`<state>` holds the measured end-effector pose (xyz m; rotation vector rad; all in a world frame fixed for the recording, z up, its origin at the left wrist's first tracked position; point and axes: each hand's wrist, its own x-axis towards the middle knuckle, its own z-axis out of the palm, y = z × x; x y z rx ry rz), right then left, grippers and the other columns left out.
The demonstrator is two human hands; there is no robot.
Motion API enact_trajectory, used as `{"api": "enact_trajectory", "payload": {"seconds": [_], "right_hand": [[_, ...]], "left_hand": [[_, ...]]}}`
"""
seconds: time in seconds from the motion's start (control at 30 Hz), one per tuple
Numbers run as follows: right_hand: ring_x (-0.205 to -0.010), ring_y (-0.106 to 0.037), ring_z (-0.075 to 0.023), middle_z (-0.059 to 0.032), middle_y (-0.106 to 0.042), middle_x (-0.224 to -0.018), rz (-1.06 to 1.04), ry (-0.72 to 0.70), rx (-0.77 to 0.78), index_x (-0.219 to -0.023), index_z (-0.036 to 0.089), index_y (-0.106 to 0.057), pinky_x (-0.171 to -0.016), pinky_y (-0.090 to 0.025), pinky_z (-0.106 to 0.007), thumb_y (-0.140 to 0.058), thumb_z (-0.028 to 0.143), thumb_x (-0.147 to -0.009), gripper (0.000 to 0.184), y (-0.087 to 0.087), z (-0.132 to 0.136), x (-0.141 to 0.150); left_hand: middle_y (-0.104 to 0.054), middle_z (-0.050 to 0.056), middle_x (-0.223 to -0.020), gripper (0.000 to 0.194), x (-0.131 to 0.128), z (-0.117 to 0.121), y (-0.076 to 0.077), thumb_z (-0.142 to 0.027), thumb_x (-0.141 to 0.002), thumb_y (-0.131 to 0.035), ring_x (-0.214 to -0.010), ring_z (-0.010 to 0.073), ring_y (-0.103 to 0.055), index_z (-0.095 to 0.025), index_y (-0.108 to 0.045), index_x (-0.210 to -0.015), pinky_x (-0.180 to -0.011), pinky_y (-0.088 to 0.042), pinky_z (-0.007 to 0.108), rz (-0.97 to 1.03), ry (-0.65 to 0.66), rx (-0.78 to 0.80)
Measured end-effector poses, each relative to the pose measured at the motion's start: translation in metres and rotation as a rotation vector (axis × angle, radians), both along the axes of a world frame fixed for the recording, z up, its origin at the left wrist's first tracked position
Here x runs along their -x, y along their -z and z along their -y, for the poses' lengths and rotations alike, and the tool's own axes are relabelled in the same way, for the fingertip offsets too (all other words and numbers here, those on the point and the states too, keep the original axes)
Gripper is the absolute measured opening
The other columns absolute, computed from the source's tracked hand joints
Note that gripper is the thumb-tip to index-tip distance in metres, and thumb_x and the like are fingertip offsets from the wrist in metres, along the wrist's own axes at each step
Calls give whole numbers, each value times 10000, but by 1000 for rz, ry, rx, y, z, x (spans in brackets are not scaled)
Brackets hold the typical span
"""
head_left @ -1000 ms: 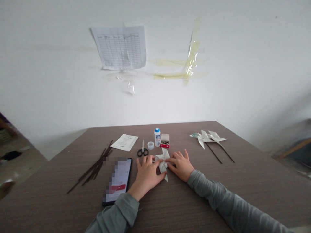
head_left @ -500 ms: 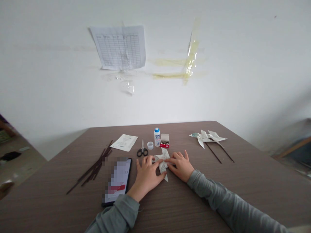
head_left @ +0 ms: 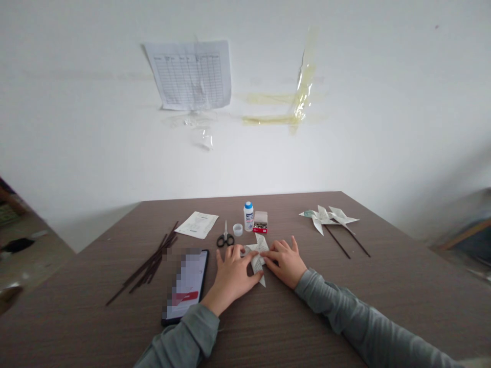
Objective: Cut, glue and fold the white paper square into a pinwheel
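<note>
A folded paper pinwheel (head_left: 258,254) is laid flat on the brown wood-grain table (head_left: 383,312), near the middle of the far half and directly between the two hands. Its long axis runs nearly front to back, tilted slightly, with one pointed vane directed away from the person toward a small red-and-white box (head_left: 260,223) and the opposite vane directed toward the person. Two shorter vanes point left and right. The paper is pale and printed with fine text, and its creased vanes are arranged in a star-like form.

The left hand (head_left: 232,273) is placed on the near left side of the pinwheel, with its fingertips (head_left: 241,250) on the left vane and its thumb beside the near vane. The right hand (head_left: 286,263) is placed on the right side, with its fingertips (head_left: 268,254) on the right vane. The hands are kept apart by the paper. Both sets of fingers are spread, and whether either hand is clamped on the paper cannot be determined.

A pair of black-handled scissors (head_left: 225,237) is positioned beyond the left hand, and a smartphone (head_left: 187,285) lies to its left. A white glue bottle (head_left: 248,216) stands beside the box.
</note>
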<state>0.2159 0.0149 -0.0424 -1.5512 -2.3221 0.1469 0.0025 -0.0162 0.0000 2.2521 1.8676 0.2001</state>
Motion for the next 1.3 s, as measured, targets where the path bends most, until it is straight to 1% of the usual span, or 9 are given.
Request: {"api": "enact_trajectory", "payload": {"seconds": [0.1, 0.3, 0.47, 0.67, 0.77, 0.83, 1.0, 1.17, 1.3], "right_hand": [[-1384, -842, -373, -103, -937, -1327, 26, 3, -4, -1436, 409, -1024, -1527, -383, -936, -764, 235, -1248, 365, -1, 0, 1], [-1416, -819, -411, -133, -930, -1357, -5, -10, 12, -1420, 385, -1021, -1505, -361, -980, -727, 245, -1236, 374, 2, -3, 0], [-1429, -829, -445, -141, -932, -1374, -32, -14, 0, -1420, 408, -1023, -1507, -366, -977, -736, 250, -1212, 388, 5, -3, 0], [-1372, -852, -418, -118, -937, -1306, -60, -18, -4, -1408, 432, -1029, -1524, -357, -957, -721, 229, -1204, 421, 6, -2, -3], [-1364, -849, -401, -106, -937, -1283, -77, -22, 9, -1382, 429, -1034, -1545, -315, -951, -691, 223, -1217, 433, 5, -2, -5], [-1374, -847, -402, -109, -940, -1300, -70, -22, 16, -1366, 423, -1036, -1545, -307, -958, -691, 219, -1216, 428, 4, -1, -5], [-1429, -823, -439, -132, -949, -1321, -37, -11, -18, -1328, 411, -1040, -1513, -372, -967, -714, 232, -1213, 390, 3, -1, -3], [-1430, -808, -434, -126, -937, -1321, -24, -11, -17, -1323, 418, -1033, -1507, -374, -976, -698, 244, -1225, 390, 7, -4, -4], [-1428, -809, -425, -120, -937, -1323, -19, -15, -22, -1325, 421, -1031, -1515, -370, -969, -694, 250, -1235, 388, 7, -4, -4]], "left_hand": [[-766, 182, -1745, 620, -1, 2, 1, -421, -1114, -880, -1752, 515, -626, -382, -875, -1733, -1550, -318, 940, -1, -3, -1], [-797, 160, -1729, 614, -3, 7, 2, -366, -1116, -883, -1725, 500, -649, -381, -881, -1729, -1566, -355, 880, -5, -16, -57], [-781, 158, -1757, 565, -2, 6, 5, -384, -1142, -881, -1765, 508, -621, -422, -903, -1706, -1568, -341, 903, -11, -10, -42], [-795, 153, -1697, 532, 1, 4, 11, -431, -1142, -885, -1725, 501, -628, -448, -918, -1673, -1535, -396, 908, -7, 12, -86], [-785, 160, -1716, 514, 1, 4, 10, -438, -1147, -884, -1741, 504, -614, -433, -926, -1660, -1539, -383, 908, -3, 7, -75], [-781, 161, -1736, 520, 0, 5, 8, -418, -1148, -888, -1756, 504, -612, -425, -922, -1667, -1548, -370, 909, -1, 1, -58], [-792, 170, -1709, 508, -2, 7, 6, -362, -1125, -917, -1738, 508, -643, -392, -943, -1631, -1553, -374, 903, 34, -8, -76], [-777, 180, -1737, 552, -5, 10, 7, -352, -1147, -894, -1762, 499, -636, -392, -907, -1697, -1567, -360, 891, 20, -20, -66], [-787, 181, -1758, 515, -5, 11, 4, -334, -1155, -878, -1767, 515, -639, -394, -931, -1664, -1559, -364, 911, 8, -10, -62]]}}
